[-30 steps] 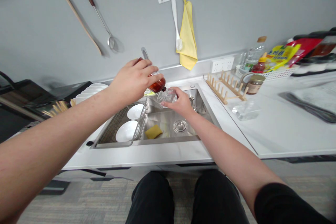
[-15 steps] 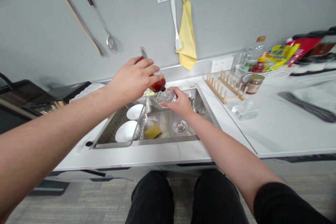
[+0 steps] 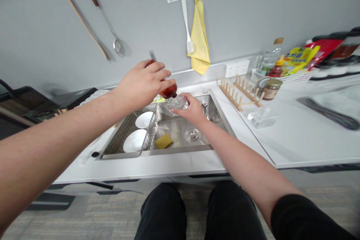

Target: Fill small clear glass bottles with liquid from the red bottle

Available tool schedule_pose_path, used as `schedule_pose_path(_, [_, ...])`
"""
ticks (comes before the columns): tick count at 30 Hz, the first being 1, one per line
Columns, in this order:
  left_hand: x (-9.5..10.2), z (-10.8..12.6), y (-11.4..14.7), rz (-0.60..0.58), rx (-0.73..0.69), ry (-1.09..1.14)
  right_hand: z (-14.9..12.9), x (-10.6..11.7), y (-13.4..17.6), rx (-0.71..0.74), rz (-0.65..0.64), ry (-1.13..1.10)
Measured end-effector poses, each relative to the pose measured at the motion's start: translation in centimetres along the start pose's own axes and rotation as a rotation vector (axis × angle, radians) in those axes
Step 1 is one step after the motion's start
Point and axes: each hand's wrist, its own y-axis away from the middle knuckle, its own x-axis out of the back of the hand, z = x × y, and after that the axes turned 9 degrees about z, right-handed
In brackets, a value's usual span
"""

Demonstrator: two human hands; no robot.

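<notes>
My left hand (image 3: 149,84) is wrapped around a bottle of red liquid (image 3: 169,90), tilted so its dark tip points down and to the right. Just under that tip, my right hand (image 3: 192,108) grips a small clear plastic container (image 3: 176,103) between thumb and fingers. Whether liquid is flowing between them I cannot tell. Both hands are above the back of a steel sink (image 3: 174,152). Down in the basin lies a yellow sponge (image 3: 164,141) near the drain (image 3: 192,135). White bowls (image 3: 136,140) sit in a wire basket (image 3: 152,135) at the sink's left.
A wooden rack (image 3: 244,92) and another clear plastic container (image 3: 262,117) stand right of the sink, beside a lidded jar (image 3: 272,89). Bottles and packets fill a white basket (image 3: 298,77). A yellow cloth (image 3: 200,37) and white brush (image 3: 186,22) hang on the wall.
The view has shifted very slightly. The bottle and the clear container stay in my hands in nearly the same positions.
</notes>
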Motion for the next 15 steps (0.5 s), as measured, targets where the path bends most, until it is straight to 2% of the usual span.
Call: schedule_pose_path(15, [0.05, 0.27, -0.64, 0.022, -0.002, 0.042, -0.25, 0.18, 0.02, -0.02, -0.001, -0.007])
